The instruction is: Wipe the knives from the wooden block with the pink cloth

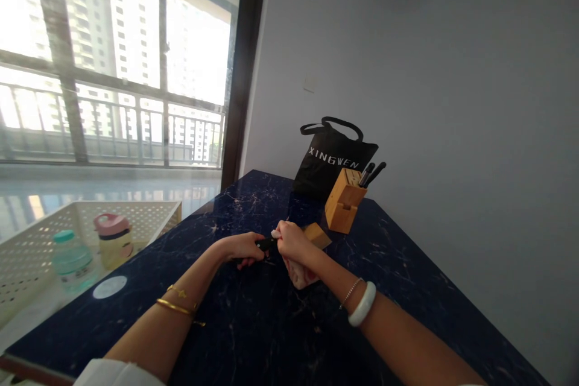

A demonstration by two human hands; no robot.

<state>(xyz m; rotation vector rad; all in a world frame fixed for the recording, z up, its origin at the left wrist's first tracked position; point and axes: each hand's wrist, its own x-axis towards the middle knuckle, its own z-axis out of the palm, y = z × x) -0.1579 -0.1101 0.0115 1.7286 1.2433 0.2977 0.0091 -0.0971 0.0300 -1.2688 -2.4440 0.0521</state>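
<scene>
A person's two hands meet over the middle of the dark blue tabletop (217, 319). The left hand (246, 247) has its fingers curled around a black handle (265, 244), which points right and a little far, toward the other hand. The right hand (290, 238) has its fingers bunched closely on a pale, pinkish cloth (299, 275), a small fold of which pokes out on its left side, right at the end of the handle. The rest of the cloth hangs below the right hand. Whatever extends beyond the handle is covered by cloth and fingers, so a blade cannot be confirmed.

Just beyond the right hand lies a tan block-like piece (318, 235), partly hidden by that hand. Farther right stands a wooden knife block (346, 202) with dark-handled pieces (371, 174) in its slots, and behind it a black tote bag (330, 157) leans by the wall.

The step in hand looks like wiping a handled tool, probably a knife, with the cloth. The next move seems to call for a steady left grip while the right hand draws the cloth along the covered part, fingers kept clear of any edge.
</scene>
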